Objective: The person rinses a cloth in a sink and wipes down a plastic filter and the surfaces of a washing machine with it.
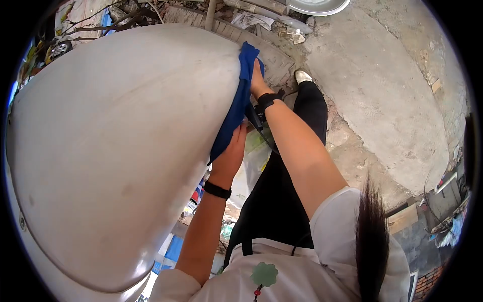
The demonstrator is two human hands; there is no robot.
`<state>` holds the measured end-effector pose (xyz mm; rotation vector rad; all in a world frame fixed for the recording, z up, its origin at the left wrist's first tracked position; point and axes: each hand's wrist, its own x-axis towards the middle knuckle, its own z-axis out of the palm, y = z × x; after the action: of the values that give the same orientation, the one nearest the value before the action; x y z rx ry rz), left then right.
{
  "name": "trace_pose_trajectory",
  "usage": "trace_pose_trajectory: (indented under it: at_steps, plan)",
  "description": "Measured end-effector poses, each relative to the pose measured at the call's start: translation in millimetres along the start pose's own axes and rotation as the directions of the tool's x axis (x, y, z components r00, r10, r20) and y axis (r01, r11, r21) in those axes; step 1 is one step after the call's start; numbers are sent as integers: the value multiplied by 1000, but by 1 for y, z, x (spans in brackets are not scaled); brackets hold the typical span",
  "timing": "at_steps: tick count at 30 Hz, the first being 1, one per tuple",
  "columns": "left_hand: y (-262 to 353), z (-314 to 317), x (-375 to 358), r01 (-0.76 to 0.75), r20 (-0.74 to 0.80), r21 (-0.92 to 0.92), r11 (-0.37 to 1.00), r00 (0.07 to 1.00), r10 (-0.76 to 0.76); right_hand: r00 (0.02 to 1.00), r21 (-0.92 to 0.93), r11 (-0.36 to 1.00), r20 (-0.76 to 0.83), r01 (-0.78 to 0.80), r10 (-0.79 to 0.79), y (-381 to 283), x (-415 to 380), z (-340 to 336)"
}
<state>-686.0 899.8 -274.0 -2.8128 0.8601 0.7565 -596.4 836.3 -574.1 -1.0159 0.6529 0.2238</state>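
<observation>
A blue cloth (238, 108) hangs along the right edge of a large, dusty white curved panel (121, 131). My right hand (257, 79) grips the cloth near its upper end, with the fingers partly hidden behind the fabric. Lower down, my left hand (230, 157) holds the cloth's bottom part against the panel's edge, its fingertips partly covered. Both wrists wear black bands. A black handle-like part (254, 119) shows between my hands, close to the cloth.
Concrete ground (372, 85) lies to the right, with my white shoe (303, 76) beside it. A metal basin (319, 6) stands at the top edge. Branches (118, 25) and litter lie behind the panel. Bags and scraps are below my left arm.
</observation>
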Motion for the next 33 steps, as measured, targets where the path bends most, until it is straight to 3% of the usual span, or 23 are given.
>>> trace_pose_trajectory:
  at_steps: [1,3,4,5,6,7,8,9,10,12,13,14,15,18,20,22,24,26,30,31,32,33]
  plan:
    - [0,2,-3,16,-15,-12,1000,1000,-16,999,207,978,34,-37,31,38,16,-1]
    - [3,-2,-18,61,-36,41,997,998,-60,998,167,985,46,-49,42,-8,-24,8]
    - [5,-9,-31,94,-57,104,990,994,-88,989,-125,982,65,144,-136,-43,-61,17]
    - [5,-19,-47,106,-109,177,978,990,-88,947,-403,859,82,316,-310,-79,-98,26]
    - [5,-28,-63,126,-161,248,961,983,-88,873,-464,752,112,468,-475,-104,-127,40]
    - [6,-38,-79,152,-212,314,937,973,-87,833,-422,731,127,537,-538,-146,-154,55]
    - [4,-51,-100,162,-291,397,903,956,-44,826,-240,794,74,559,-559,-213,-192,67]
    - [-3,-67,-127,165,-320,422,891,947,-24,791,-233,758,125,610,-598,-251,-217,79]
    - [-14,-82,-158,156,-334,347,925,942,-34,758,-174,738,176,652,-628,-284,-242,88]
    - [-54,-94,-233,220,-401,24,975,896,-192,713,-82,713,198,696,-673,-330,-283,110]
    - [-53,-116,-233,212,-411,-24,977,889,-203,699,-49,707,217,705,-682,-345,-299,118]
    - [-49,-128,-229,94,-388,57,994,919,-65,686,-14,703,236,711,-688,-353,-309,123]
    - [-24,-166,-192,-24,-352,134,991,933,71,670,-22,685,235,728,-705,-350,-311,127]
    - [0,-175,-157,23,-309,435,900,943,125,581,-89,578,237,811,-779,-304,-271,112]
    - [-2,-160,-146,42,-219,427,903,974,58,618,-195,599,50,776,-784,-262,-240,100]
    - [-3,-139,-131,80,-132,361,929,991,-34,814,-200,813,-97,547,-572,-217,-220,96]
    - [-8,-118,-130,57,-186,313,948,982,3,862,-168,882,-195,441,-468,-182,-206,93]
    - [-11,-102,-132,56,-238,253,966,971,6,806,-430,760,-113,487,-581,-153,-189,86]
    - [-3,-122,-147,75,-294,279,957,956,11,829,-385,745,113,544,-547,-234,-213,85]
    - [0,-130,-147,61,-317,326,943,947,49,751,-264,706,139,657,-646,-278,-222,92]
    - [6,-148,-142,28,-341,413,910,932,126,725,-241,685,273,688,-632,-325,-233,95]
    - [12,-167,-137,-2,-353,498,867,913,204,629,-139,639,422,757,-653,-363,-237,101]
